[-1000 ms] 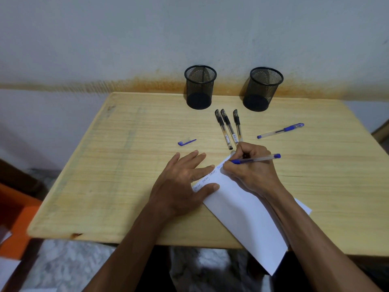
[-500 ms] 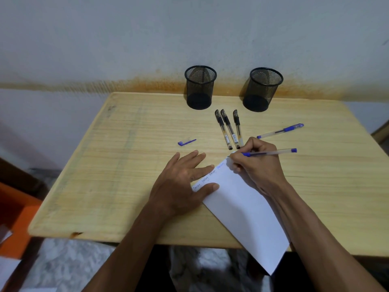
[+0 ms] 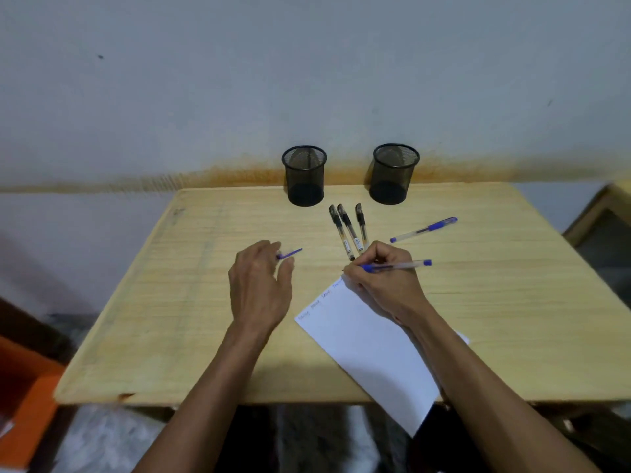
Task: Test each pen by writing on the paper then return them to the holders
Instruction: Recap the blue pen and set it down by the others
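Observation:
My right hand (image 3: 386, 281) holds an uncapped blue pen (image 3: 403, 266), its tip at the far corner of the white paper (image 3: 368, 346). Short handwritten words run along the paper's upper left edge. My left hand (image 3: 259, 288) is off the paper, and its fingertips are at the left end of a loose blue pen cap (image 3: 290, 254) on the table; whether they pinch it is unclear. Three black capped pens (image 3: 346, 230) lie side by side beyond my right hand. A second blue pen (image 3: 423, 229) lies to the right. Two empty black mesh holders (image 3: 304, 175) (image 3: 395, 174) stand at the back.
The wooden table (image 3: 170, 302) stands against a grey wall with a rust-coloured stain line. An orange object (image 3: 24, 387) sits on the floor at lower left. The corner of another wooden piece (image 3: 597, 213) shows at the right edge.
My left hand has left the paper and moved forward and left to the blue cap. My right hand has lifted the pen toward the paper's far corner. The view has tilted upward.

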